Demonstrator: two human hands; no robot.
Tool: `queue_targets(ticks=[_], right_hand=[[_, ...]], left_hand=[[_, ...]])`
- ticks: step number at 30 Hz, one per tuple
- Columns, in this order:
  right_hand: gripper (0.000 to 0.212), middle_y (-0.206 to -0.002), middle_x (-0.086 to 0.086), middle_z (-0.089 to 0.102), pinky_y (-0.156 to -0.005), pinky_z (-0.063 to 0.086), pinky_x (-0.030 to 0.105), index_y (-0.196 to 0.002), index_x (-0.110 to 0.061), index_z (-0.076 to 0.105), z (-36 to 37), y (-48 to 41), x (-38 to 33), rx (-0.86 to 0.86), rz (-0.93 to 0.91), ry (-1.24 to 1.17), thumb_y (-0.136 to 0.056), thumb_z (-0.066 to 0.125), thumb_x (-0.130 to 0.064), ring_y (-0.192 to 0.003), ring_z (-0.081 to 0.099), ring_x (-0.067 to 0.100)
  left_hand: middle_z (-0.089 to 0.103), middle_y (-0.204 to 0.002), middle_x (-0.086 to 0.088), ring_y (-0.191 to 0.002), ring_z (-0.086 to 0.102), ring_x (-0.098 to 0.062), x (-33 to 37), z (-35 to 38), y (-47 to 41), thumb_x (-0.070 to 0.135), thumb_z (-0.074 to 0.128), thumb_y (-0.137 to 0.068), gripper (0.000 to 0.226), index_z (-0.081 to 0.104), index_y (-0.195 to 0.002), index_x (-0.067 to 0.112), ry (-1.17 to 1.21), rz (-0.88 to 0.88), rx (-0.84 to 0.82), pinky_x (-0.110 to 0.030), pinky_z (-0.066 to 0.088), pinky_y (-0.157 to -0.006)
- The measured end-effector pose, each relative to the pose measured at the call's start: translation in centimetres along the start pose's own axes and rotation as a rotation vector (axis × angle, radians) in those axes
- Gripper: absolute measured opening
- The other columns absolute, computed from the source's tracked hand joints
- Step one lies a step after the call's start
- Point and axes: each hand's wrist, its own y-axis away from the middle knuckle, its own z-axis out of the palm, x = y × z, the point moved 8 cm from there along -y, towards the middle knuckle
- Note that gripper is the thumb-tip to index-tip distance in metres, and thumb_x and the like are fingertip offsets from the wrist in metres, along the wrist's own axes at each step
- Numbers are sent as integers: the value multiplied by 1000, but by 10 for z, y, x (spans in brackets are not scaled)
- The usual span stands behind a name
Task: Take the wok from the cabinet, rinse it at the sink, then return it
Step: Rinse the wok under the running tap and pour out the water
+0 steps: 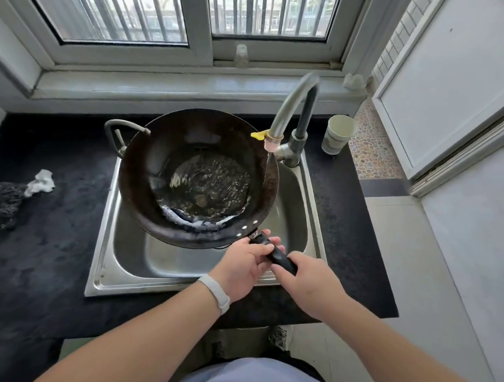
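Wok (196, 178), centre frame, over the sink (106, 237), water pooled inside, tap (294, 102) running at its right rim. We grip its handle (275, 254) with left hand (243, 264) and right hand (306, 283), fingers curled round it. We judge fetching done, rinse under way, return outstanding.

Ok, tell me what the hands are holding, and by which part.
Both hold the wok by its black handle: left hand at its root, right hand at its end.
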Motion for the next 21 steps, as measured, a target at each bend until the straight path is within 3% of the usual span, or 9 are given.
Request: queue_targets(ticks=[8,12,21], right_hand=[[38,-68,-3,61,-61,54,41,-82,-21,55,-15,-16,3,61,-45,48,-93,52,-57,-61,59,18],[36,-66,-6,59,-59,53,38,-80,-25,52,-22,-24,8,114,-61,110,-94,49,-58,-60,58,16],[36,-65,-8,58,-55,50,33,-83,-27,49,-39,-37,12,192,-102,229,-94,46,-61,-57,57,14]], left_hand=[[68,-102,-17,-93,70,-27,12,18,-13,-14,41,-96,29,53,-116,4,6,19,-4,-32,61,-73],[68,-101,-16,-91,71,-26,15,29,-17,-13,41,-96,29,52,-117,4,-4,22,3,-30,60,-69],[64,-104,-19,-96,66,-28,21,50,-30,-14,36,-96,30,50,-117,3,16,28,-1,-36,54,-85]])
